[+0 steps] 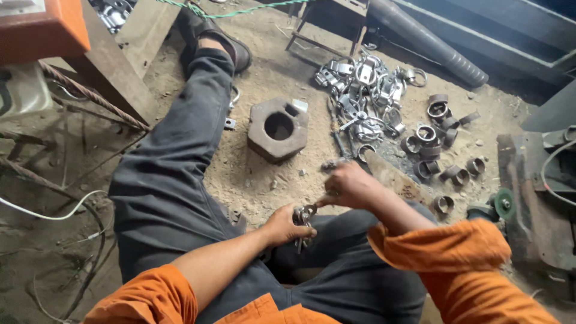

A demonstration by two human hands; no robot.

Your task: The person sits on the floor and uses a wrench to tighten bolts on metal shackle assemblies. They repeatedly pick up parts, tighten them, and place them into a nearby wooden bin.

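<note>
A: Quick pass. What's your left hand (282, 225) doing?

B: Your left hand is closed around a small metal clamp (303, 217), holding it over your lap, between your knees. A bolt or pin hangs down from the clamp; can't make out the detail.

A: And your right hand (348, 185)?

B: Your right hand is curled shut, fingers pinched on something small at the clamp's top edge. Whether it's a tool or a part of the clamp, can't tell, it's blurred. The two hands are nearly touching at the clamp.

A: Where are you sitting?

B: On a sandy dirt floor (258, 174), legs in dark trousers, orange sleeves. Your left leg stretches out ahead, foot in a dark sandal (216, 33).

A: Around you?

B: A heavy hexagonal metal block (277, 127) with a round hole sits on the floor just ahead of your hands. Beyond it to the right, a heap of shiny finished clamps (363, 96). Further right, loose dark metal rings (441, 141) scattered on the dirt. A flat rusty metal bar (396, 179) lies just past your right wrist. A grey ribbed pipe (432, 45) runs along the top right. A white cable (54, 213) crosses the floor on your left.
</note>
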